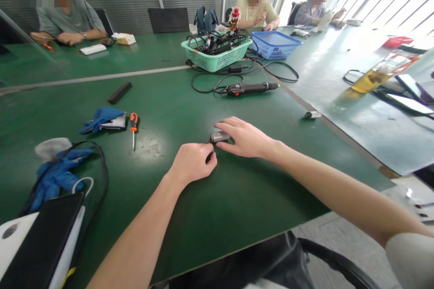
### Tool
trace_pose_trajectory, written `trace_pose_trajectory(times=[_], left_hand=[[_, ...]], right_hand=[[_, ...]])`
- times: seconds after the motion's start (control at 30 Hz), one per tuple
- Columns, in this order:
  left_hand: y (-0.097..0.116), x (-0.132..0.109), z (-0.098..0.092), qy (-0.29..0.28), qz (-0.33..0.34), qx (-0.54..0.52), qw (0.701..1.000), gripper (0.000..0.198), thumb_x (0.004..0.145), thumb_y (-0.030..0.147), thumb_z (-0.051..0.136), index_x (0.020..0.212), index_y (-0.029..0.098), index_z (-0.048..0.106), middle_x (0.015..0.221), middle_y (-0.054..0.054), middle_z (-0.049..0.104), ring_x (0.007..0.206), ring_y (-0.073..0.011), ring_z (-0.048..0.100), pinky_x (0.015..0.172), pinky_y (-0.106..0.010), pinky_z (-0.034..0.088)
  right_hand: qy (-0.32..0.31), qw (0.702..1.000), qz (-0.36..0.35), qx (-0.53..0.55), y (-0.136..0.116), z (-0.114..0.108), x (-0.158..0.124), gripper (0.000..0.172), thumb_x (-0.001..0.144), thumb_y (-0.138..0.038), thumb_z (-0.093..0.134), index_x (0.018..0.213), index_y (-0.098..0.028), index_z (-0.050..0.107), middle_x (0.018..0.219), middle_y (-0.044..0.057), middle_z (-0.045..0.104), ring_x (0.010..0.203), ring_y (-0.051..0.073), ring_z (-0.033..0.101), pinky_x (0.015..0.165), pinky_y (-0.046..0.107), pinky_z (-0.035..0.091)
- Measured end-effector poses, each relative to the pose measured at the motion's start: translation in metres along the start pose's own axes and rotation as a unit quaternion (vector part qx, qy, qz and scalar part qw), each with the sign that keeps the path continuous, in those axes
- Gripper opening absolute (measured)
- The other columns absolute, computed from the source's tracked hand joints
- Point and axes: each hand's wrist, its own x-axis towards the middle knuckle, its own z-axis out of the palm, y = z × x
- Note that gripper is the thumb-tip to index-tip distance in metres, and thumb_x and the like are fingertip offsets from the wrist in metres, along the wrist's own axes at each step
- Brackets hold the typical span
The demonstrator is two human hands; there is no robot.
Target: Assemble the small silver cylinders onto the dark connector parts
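Note:
A small grey metal cylinder (219, 137) lies on the green table (190, 216) in front of me. My right hand (243, 137) rests over its right end, fingers closed around it. My left hand (193, 161) sits just below and left of it, curled into a loose fist with thumb and forefinger pinched together; whatever they pinch is too small to make out.
An orange-handled screwdriver (134, 126) and blue gloves (101, 118) lie to the left, a black electric screwdriver (251, 88) with cable beyond. Green basket (217, 56) and blue basket (274, 45) stand further back. Three people sit at the far side. A black device (40, 239) at near left.

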Motion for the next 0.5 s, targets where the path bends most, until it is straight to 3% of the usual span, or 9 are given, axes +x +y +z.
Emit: trace_pose_trajectory(times=[0.13, 0.27, 0.37, 0.5], left_hand=[[-0.005, 0.0, 0.0, 0.007, -0.049, 0.024, 0.999, 0.023, 0.089, 0.031, 0.047, 0.073, 0.021, 0.059, 0.07, -0.005, 0.068, 0.063, -0.0205, 0.063, 0.057, -0.031, 0.037], [-0.005, 0.001, 0.0, 0.002, -0.077, 0.038, 0.996, 0.017, 0.089, 0.034, 0.049, 0.085, 0.021, 0.059, 0.072, -0.005, 0.069, 0.064, -0.0215, 0.065, 0.055, -0.03, 0.035], [-0.004, 0.002, 0.001, -0.005, -0.07, 0.035, 0.997, 0.018, 0.091, 0.035, 0.049, 0.097, 0.022, 0.059, 0.076, -0.004, 0.07, 0.067, -0.0226, 0.067, 0.055, -0.03, 0.036], [-0.007, 0.003, 0.002, -0.018, -0.032, 0.026, 0.999, 0.018, 0.093, 0.034, 0.047, 0.098, 0.022, 0.059, 0.081, -0.004, 0.072, 0.072, -0.0226, 0.068, 0.059, -0.031, 0.04]], right_hand=[[-0.021, 1.0, 0.012, 0.008, -0.007, 0.017, 0.008, 0.03, 0.094, -0.028, 0.055, 0.121, -0.017, 0.063, 0.106, 0.014, 0.065, 0.104, 0.031, 0.059, 0.09, 0.046, 0.052], [-0.016, 0.999, 0.017, 0.032, -0.01, 0.02, -0.004, 0.026, 0.095, -0.026, 0.054, 0.119, -0.018, 0.062, 0.104, 0.013, 0.063, 0.103, 0.029, 0.057, 0.091, 0.045, 0.051], [-0.011, 0.998, 0.02, 0.064, -0.014, 0.022, -0.016, 0.028, 0.095, -0.027, 0.054, 0.121, -0.018, 0.059, 0.107, 0.012, 0.062, 0.104, 0.028, 0.056, 0.092, 0.044, 0.051], [0.009, 0.996, 0.017, 0.086, -0.016, 0.027, -0.023, 0.029, 0.095, -0.026, 0.054, 0.123, -0.02, 0.058, 0.111, 0.012, 0.062, 0.106, 0.027, 0.057, 0.094, 0.045, 0.052]])
